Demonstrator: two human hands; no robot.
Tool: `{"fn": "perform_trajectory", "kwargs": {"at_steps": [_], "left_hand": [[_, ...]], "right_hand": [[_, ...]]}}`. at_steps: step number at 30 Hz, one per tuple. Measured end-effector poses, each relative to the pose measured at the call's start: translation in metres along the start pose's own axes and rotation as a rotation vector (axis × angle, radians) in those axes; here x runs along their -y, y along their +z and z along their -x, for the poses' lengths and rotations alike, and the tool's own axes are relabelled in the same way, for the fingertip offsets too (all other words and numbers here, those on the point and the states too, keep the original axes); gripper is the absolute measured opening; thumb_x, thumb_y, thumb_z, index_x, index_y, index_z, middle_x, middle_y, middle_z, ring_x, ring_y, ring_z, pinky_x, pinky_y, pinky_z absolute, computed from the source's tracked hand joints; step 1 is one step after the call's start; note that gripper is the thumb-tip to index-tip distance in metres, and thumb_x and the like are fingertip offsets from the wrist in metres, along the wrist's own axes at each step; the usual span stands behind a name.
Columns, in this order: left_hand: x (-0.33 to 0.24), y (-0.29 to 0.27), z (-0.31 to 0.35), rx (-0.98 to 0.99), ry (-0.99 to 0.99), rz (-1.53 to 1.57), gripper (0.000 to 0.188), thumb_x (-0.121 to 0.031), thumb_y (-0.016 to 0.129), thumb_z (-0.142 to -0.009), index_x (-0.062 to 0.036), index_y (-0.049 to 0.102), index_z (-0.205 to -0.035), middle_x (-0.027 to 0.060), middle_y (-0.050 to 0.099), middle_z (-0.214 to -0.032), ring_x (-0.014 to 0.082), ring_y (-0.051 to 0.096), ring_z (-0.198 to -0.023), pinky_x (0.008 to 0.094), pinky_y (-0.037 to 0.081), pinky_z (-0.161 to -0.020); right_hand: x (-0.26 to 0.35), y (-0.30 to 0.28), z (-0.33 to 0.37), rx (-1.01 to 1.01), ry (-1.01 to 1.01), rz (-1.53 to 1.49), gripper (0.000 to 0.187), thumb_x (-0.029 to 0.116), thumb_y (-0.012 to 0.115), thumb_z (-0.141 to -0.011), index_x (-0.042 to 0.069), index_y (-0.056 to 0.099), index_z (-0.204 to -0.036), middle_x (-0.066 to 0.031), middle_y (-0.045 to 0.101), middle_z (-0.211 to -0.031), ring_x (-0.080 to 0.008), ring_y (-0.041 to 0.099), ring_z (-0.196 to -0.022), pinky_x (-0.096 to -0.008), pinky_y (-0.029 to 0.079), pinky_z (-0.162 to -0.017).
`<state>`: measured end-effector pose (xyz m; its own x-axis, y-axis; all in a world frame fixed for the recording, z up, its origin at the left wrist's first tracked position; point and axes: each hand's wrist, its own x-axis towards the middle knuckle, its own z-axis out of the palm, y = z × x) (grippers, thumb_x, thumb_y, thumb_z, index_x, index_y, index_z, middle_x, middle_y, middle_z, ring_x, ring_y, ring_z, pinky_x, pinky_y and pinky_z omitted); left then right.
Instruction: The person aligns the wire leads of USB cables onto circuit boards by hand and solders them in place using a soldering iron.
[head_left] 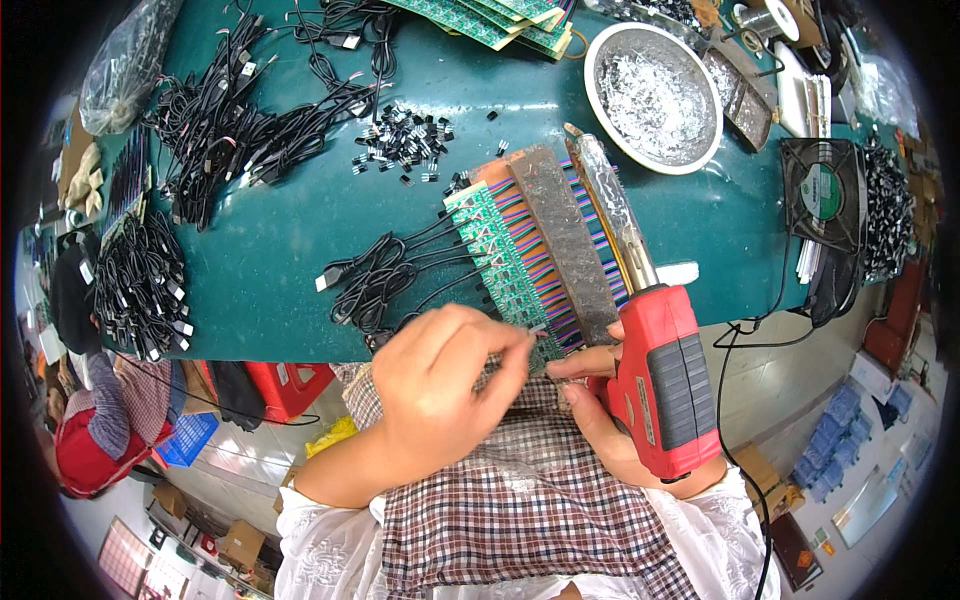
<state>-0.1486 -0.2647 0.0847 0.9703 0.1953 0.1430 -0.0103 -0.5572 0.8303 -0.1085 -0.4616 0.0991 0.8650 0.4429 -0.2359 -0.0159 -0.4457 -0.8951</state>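
The left hand (440, 370) pinches finger and thumb tight on a tiny pale piece (538, 328) over the near end of the green circuit board (495, 255). The right hand (590, 415) holds a red soldering gun (660, 380), fingertips by that end. Beside the board, a metal bar (565, 240) crosses striped wires (518, 222); black cables (375, 285) sprawl to my left.

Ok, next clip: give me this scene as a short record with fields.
Left hand: fingers pinched over near end of green circuit-board strip; anything held too small to tell
Right hand: holding red-and-black soldering gun
Strip: black cables on left, coloured wires on right, dark bar across wires
Beyond: black USB cables, small black components, bowl of silvery scraps
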Motion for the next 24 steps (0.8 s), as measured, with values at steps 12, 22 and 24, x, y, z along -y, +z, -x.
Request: {"fn": "perform_trajectory", "kwargs": {"at_steps": [12,22,24], "left_hand": [[0.021,0.007,-0.016,-0.104,-0.061,-0.302,0.018,-0.002,0.083,-0.073,-0.0085,0.069,-0.083,0.0036,0.061,-0.079,0.0223,0.063,-0.066,0.0351,0.05,-0.057],[0.021,0.008,-0.017,-0.101,-0.073,-0.302,0.018,-0.003,0.082,-0.073,-0.0082,0.068,-0.083,0.0036,0.061,-0.078,0.0227,0.063,-0.066,0.0356,0.05,-0.057],[0.022,0.009,-0.019,-0.114,-0.07,-0.3,0.016,-0.001,0.082,-0.074,-0.0079,0.07,-0.082,0.0023,0.063,-0.077,0.0174,0.06,-0.06,0.0317,0.044,-0.051]], "right_hand": [[-0.028,-0.049,0.047,0.072,-0.046,0.235,0.035,-0.004,0.076,-0.063,0.0,0.071,-0.098,-0.0137,0.069,-0.096,-0.0288,0.07,-0.08,-0.0359,0.057,-0.07],[-0.032,-0.052,0.031,0.135,-0.25,0.325,0.037,-0.003,0.082,-0.068,0.0,0.063,-0.099,-0.012,0.067,-0.08,-0.0256,0.066,-0.063,-0.0334,0.052,-0.059],[-0.034,-0.049,0.03,0.097,-0.3,0.318,0.035,-0.004,0.082,-0.068,0.0,0.063,-0.098,-0.012,0.066,-0.078,-0.0251,0.065,-0.062,-0.0328,0.051,-0.057]]}}
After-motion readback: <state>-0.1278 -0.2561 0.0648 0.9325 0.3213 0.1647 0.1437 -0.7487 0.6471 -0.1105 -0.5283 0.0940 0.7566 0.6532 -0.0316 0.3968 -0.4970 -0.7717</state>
